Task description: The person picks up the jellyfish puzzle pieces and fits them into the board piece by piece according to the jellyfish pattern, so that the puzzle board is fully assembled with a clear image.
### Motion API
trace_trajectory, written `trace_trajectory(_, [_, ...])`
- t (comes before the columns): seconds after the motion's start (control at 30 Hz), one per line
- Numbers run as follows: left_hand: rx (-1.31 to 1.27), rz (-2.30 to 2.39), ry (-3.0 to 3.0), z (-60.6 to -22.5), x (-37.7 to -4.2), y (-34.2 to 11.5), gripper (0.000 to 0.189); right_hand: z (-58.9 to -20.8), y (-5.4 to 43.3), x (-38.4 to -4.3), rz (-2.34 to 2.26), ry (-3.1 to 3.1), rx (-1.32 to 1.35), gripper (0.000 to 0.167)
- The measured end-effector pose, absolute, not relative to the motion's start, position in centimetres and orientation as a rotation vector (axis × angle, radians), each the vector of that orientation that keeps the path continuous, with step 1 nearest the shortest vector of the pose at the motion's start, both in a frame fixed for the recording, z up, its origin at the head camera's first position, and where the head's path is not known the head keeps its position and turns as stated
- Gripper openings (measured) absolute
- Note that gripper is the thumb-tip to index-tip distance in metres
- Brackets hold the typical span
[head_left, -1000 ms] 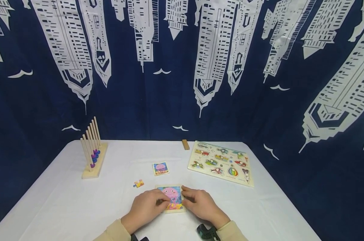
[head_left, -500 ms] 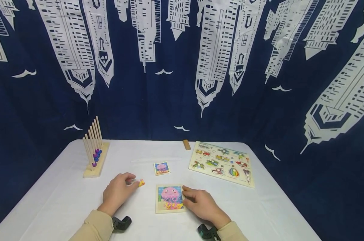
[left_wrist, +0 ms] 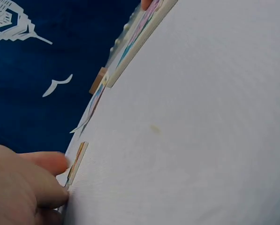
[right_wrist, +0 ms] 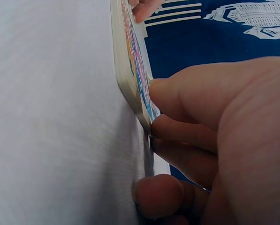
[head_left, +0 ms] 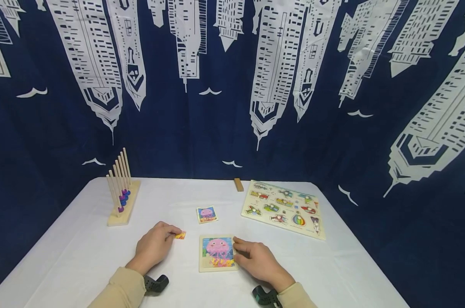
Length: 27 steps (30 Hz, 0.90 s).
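Observation:
My left hand [head_left: 154, 246] pinches a small orange-and-yellow jigsaw piece [head_left: 180, 235] between thumb and fingertips, left of the board. In the left wrist view the jigsaw piece [left_wrist: 77, 163] stands edge-on beside the fingertips, partly covered by them. A square wooden jigsaw board [head_left: 218, 253] with a pink jellyfish picture lies flat in front of me; bare wood shows at its lower left. My right hand [head_left: 261, 262] holds the board's right edge, thumb and forefinger at the frame. From the right wrist view, the fingertips of the right hand [right_wrist: 191, 126] meet the board's corner.
Behind the board lies a small jellyfish picture card [head_left: 207, 214]. A wooden peg puzzle of vehicles [head_left: 282, 208] is at the back right, with a brown wooden block [head_left: 238, 185] beside it. A peg stand with beads [head_left: 124, 205] stands at the back left.
My left hand has left the jellyfish board, moved left to the loose jigsaw piece and taken it between its fingers. The right hand stays at the board's right edge.

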<state>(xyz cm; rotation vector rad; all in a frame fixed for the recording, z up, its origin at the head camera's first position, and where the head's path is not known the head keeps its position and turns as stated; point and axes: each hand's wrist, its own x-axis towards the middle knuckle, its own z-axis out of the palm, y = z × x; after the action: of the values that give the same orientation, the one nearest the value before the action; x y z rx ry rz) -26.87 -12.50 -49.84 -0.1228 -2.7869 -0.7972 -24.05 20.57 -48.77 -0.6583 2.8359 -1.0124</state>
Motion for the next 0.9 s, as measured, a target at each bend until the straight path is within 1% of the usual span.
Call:
trace_trajectory(0.1, [-0.059,-0.81,-2.769,-50.0,-26.96,-12.39,0.02,-48.73,20.52,-23.99,-1.016,2.834,-0.66,0.043])
trace_trajectory(0.2, [-0.008,-0.796,-2.772,-50.18,-27.11,-12.2,0.036,-48.64,20.48,-23.88,-1.019,2.835,-0.671,0.043])
trace_trajectory(0.27, [0.001,-0.781,-2.778,-50.19,-27.14,-12.03,0.043,-48.63,20.47,-23.84,-1.02,2.838,-0.676,0.043])
trace_trajectory(0.3, [-0.004,-0.771,-2.782,-50.22,-27.14,-11.95,0.044,-48.62,20.47,-23.82,-1.02,2.837,-0.674,0.043])
trace_trajectory(0.4, [-0.04,-0.76,-2.783,-50.3,-27.09,-11.74,0.033,-48.6,20.51,-23.82,-1.018,2.838,-0.678,0.043])
trace_trajectory(0.47, [-0.071,-0.75,-2.785,-50.35,-27.01,-11.66,0.032,-48.65,20.54,-23.85,-1.013,2.839,-0.674,0.043])
trace_trajectory(0.7, [-0.105,-0.745,-2.78,-50.2,-26.82,-11.68,0.043,-48.67,20.54,-23.87,-1.011,2.842,-0.688,0.043])
trace_trajectory(0.9, [-0.109,-0.814,-2.762,-50.05,-26.67,-11.82,0.045,-48.6,20.5,-23.82,-1.003,2.84,-0.693,0.045])
